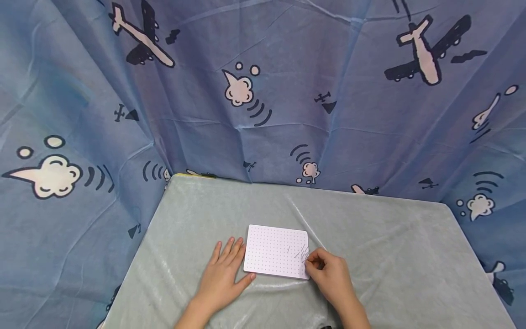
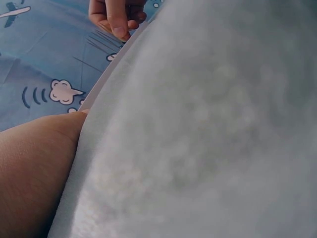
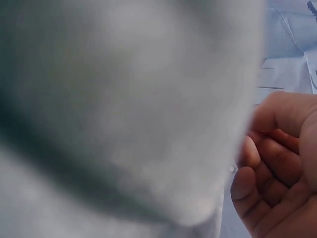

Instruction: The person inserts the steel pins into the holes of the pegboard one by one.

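A white board (image 1: 275, 251) with a grid of small holes lies on the covered table. Several thin dark pins (image 1: 303, 252) stand in its right part; seen from the left wrist, thin pins (image 2: 103, 42) rise above its edge. My left hand (image 1: 222, 278) lies flat with fingers spread, its fingertips at the left edge and the thumb by the near left corner. At the right edge, my right hand (image 1: 330, 274) pinches a thin pin between thumb and forefinger, mostly hidden by the fingertips. Curled fingers of that hand (image 3: 282, 163) show in the right wrist view.
A grey-green cloth (image 1: 197, 205) covers the table, with creases around the board. Blue curtains (image 1: 263, 137) printed with planes and clouds hang behind and at both sides. A small dark object (image 1: 326, 327) shows at the near edge.
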`<state>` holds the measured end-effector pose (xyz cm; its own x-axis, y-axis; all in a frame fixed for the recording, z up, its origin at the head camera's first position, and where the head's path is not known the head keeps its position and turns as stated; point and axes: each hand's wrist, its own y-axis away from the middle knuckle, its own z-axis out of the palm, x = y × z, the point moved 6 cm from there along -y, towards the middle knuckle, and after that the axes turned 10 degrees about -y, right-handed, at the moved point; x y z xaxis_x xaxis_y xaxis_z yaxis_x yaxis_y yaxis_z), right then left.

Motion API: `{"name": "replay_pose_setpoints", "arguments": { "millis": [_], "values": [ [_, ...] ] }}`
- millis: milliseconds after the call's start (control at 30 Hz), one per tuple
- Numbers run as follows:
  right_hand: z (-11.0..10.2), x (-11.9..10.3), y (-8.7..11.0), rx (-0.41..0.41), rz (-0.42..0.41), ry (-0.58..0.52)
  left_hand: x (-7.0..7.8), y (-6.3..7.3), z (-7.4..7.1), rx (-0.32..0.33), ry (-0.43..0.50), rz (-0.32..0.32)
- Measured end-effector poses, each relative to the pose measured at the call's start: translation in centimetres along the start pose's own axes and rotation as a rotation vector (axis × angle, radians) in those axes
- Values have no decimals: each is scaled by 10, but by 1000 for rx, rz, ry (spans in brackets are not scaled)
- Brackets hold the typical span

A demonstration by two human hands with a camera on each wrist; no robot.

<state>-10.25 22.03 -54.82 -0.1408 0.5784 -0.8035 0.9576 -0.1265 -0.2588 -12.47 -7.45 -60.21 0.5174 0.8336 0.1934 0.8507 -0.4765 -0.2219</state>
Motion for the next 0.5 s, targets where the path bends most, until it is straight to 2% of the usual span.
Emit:
{"name": "replay_pose_setpoints", "arguments": {
  "millis": [300,500],
  "values": [
    [1,4,-2,-16,47,51,0,-4,3,-52,3,-9],
    [0,8,0,-102,119,83,0,-5,8,-100,19,-18]
  ]
}}
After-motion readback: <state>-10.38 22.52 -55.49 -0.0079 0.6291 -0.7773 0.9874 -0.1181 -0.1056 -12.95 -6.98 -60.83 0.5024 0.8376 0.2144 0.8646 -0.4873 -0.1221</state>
